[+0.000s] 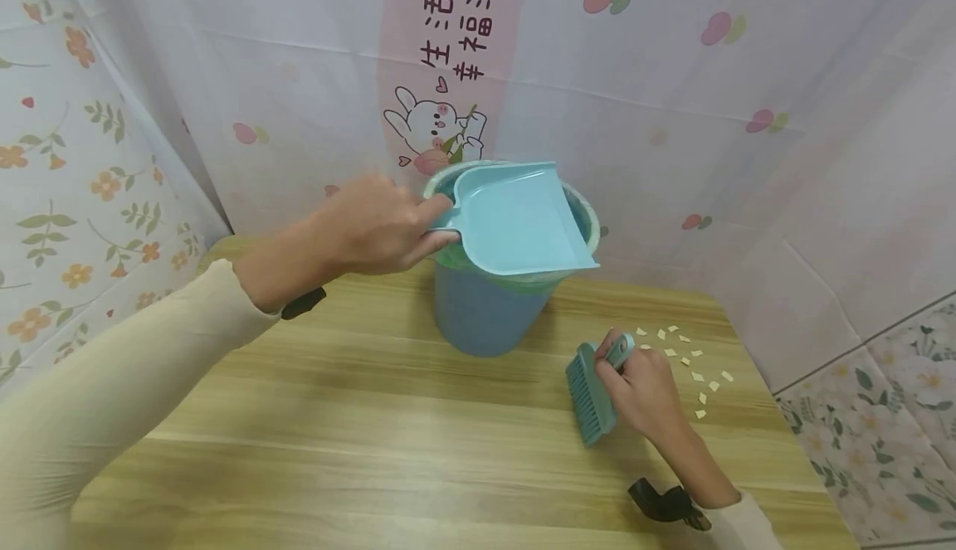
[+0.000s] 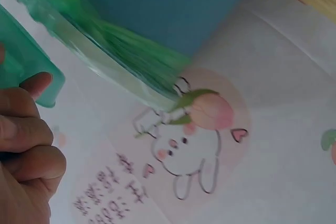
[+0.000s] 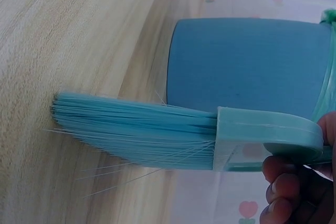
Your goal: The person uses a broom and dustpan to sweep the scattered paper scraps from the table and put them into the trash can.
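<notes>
Left hand (image 1: 384,231) grips pan (image 1: 519,222) over bin (image 1: 478,318), right hand (image 1: 650,388) grips brush (image 1: 592,395). Pan looks bare, but scraps (image 1: 698,377) near the far-right corner of the surface (image 1: 336,425) seem unswept.

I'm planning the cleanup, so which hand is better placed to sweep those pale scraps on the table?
Right, I'd say: the right grip holds the brush, close beside the pale scraps. The left grip holds the dustpan over the bin, farther from them.

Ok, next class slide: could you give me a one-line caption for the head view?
Left hand holds a dustpan over a lined bin; right hand grips a brush beside scattered pale scraps.
</notes>
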A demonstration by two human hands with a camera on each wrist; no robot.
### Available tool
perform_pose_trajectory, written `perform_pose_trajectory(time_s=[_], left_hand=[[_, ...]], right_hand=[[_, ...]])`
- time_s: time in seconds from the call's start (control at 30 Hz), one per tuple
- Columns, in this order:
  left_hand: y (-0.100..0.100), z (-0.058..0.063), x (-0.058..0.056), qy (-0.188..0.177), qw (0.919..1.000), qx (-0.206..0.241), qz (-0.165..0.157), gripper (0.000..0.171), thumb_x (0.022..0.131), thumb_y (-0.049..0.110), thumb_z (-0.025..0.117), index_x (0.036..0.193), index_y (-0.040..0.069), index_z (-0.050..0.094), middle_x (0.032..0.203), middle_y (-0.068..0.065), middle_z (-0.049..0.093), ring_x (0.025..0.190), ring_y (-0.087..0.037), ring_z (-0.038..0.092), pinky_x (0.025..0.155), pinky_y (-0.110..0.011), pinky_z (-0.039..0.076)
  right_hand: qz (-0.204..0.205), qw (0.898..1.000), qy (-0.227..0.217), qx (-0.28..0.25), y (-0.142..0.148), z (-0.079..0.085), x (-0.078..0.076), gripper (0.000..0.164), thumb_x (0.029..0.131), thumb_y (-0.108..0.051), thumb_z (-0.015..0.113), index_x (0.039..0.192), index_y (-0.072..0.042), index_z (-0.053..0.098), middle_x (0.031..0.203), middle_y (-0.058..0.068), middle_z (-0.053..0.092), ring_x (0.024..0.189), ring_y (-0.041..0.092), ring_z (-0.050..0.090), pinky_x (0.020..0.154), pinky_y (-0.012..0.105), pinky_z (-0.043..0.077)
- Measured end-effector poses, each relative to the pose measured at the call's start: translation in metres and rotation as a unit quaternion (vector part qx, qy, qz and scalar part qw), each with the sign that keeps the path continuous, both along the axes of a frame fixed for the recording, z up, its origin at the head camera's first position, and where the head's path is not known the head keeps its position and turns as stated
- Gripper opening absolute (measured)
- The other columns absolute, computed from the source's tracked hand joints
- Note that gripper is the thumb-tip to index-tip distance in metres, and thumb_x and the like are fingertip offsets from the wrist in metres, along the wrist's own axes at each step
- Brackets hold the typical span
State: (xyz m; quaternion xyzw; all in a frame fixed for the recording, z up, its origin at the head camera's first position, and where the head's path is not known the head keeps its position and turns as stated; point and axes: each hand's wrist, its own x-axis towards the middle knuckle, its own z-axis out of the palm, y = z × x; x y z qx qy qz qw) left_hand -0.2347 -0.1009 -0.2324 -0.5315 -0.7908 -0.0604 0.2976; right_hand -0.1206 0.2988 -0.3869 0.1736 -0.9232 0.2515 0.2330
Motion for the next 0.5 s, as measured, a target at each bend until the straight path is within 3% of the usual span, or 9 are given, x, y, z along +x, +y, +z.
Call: perform_pose_trajectory(time_s=[0.2,0.33,0.43,0.5], left_hand=[[0.003,-0.007,0.025,-0.014,0.9994,0.007,-0.031,0.03,0.103,0.028,0.074,0.097,0.003,0.058,0.06,0.002,0.039,0.047,-0.018,0.036,0.045,-0.033,0.032],[0.006,-0.014,0.04,-0.012,0.9988,0.016,-0.045,0.032,0.102,0.033,0.074,0.1,0.004,0.06,0.062,0.002,0.046,0.048,-0.019,0.042,0.045,-0.032,0.035],[0.009,-0.023,0.05,-0.008,0.9978,0.027,-0.06,0.035,0.109,0.038,0.066,0.104,0.004,0.061,0.064,0.001,0.052,0.049,-0.018,0.044,0.045,-0.03,0.037],[0.011,-0.029,0.057,-0.009,0.9968,0.033,-0.072,0.038,0.114,0.042,0.056,0.106,0.005,0.061,0.065,0.002,0.053,0.048,-0.016,0.041,0.045,-0.028,0.034]], right_hand=[[-0.005,1.0,-0.001,0.0,-0.001,0.001,0.0,0.013,0.091,-0.002,0.061,0.089,-0.014,0.066,0.059,-0.018,0.048,0.051,0.0,0.036,0.047,0.027,0.031],[-0.01,1.0,-0.014,-0.003,0.0,0.002,0.001,0.013,0.094,-0.003,0.061,0.086,-0.011,0.069,0.057,-0.018,0.038,0.051,0.0,0.032,0.046,0.027,0.029],[-0.009,1.0,-0.017,-0.002,0.001,0.0,0.001,0.012,0.098,-0.006,0.064,0.091,-0.007,0.073,0.058,-0.016,0.034,0.053,0.001,0.032,0.047,0.027,0.03],[-0.005,1.0,-0.004,0.009,0.002,-0.001,0.0,0.01,0.099,-0.009,0.065,0.094,-0.006,0.074,0.059,-0.014,0.043,0.055,0.003,0.037,0.048,0.029,0.034]])
